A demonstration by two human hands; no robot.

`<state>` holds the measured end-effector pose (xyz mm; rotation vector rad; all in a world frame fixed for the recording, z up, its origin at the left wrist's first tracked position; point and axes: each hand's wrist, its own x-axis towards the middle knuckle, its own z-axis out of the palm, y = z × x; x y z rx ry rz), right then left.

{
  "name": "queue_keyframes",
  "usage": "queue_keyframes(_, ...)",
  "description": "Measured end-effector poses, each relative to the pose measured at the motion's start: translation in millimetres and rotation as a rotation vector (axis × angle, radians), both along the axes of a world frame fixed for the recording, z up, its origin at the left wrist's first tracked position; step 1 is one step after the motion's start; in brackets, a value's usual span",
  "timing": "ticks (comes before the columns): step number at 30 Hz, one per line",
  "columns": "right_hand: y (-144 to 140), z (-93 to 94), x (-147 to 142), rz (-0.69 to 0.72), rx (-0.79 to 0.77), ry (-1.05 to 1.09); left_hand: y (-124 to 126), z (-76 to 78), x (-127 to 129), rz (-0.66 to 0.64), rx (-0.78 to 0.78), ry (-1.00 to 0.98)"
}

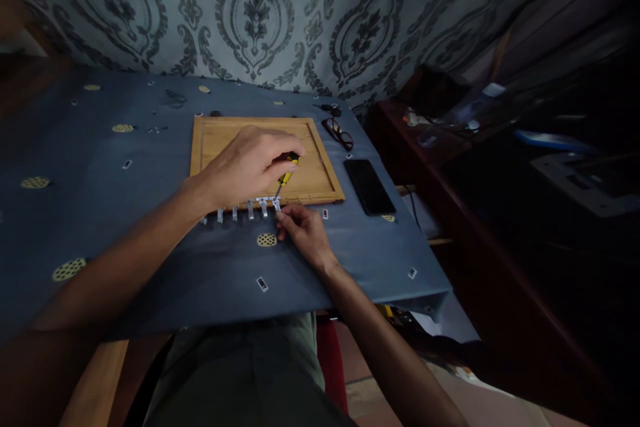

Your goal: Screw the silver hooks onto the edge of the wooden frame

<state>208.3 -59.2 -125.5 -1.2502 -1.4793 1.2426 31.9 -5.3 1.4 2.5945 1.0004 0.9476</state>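
My left hand [250,163] is closed around a small yellow-handled screwdriver [287,173], its tip pointing down at the front edge of a wooden tray [320,167]. A row of small metal hooks [250,208] runs along that front edge. My right hand [303,230] rests on the blue cloth, fingertips pinching the rightmost hook or a small part at it; which one is too small to tell.
A blue dotted cloth [125,213] covers the table. A black phone [369,185] lies right of the tray, glasses [339,133] behind it. Small white tags [262,283] are scattered about. The table's edge drops off at right toward dark furniture [500,213].
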Motion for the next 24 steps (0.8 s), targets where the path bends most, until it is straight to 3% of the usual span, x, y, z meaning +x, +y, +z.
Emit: queue_keyframes(24, -0.1, 0.8, 0.2, 0.007, -0.001, -0.024, 1.6, -1.1, 0.6, 0.000, 0.107, 0.037)
